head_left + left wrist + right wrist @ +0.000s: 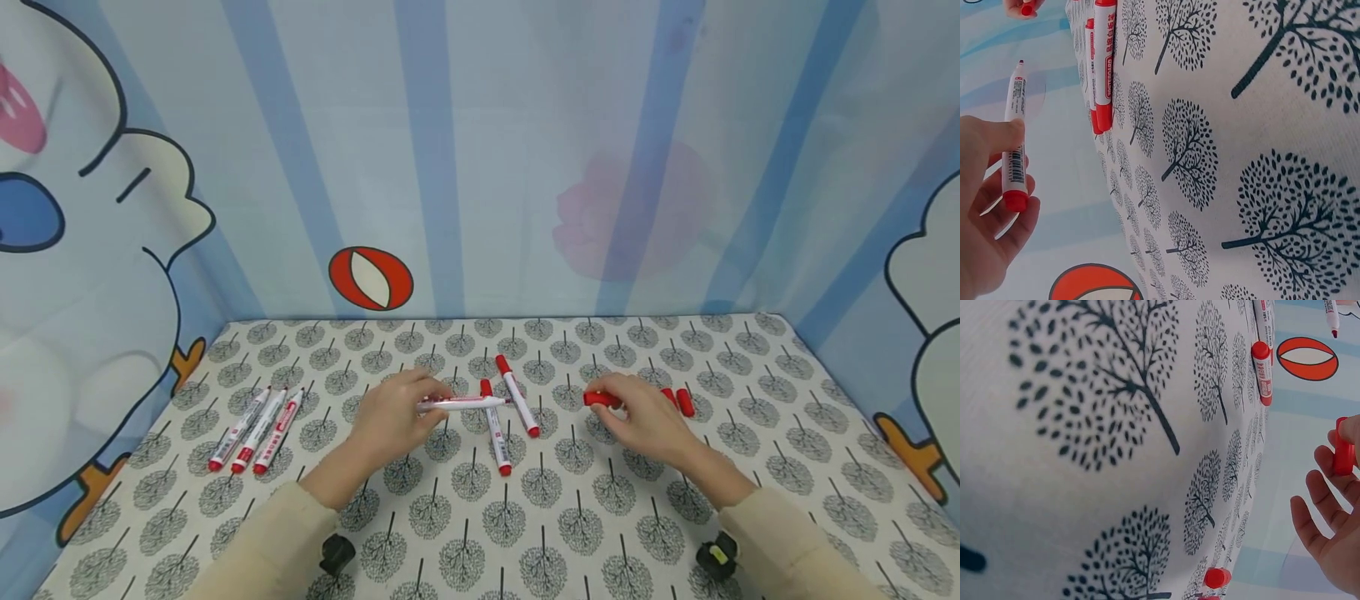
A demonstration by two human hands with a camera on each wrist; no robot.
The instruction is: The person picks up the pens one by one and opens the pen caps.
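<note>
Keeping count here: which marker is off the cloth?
The uncapped marker in the left hand; the three leftmost markers and two capped ones lie on the cloth.

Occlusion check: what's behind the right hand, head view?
One red cap, partly covered by the right hand; another cap lies beside it on the cloth. Anything fully covered can't be seen.

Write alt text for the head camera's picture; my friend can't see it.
A person's left hand holds an uncapped marker and the right hand a red cap, over a tree-patterned cloth. Two capped markers lie between the hands, three uncapped markers at left, other red caps at right.
</note>
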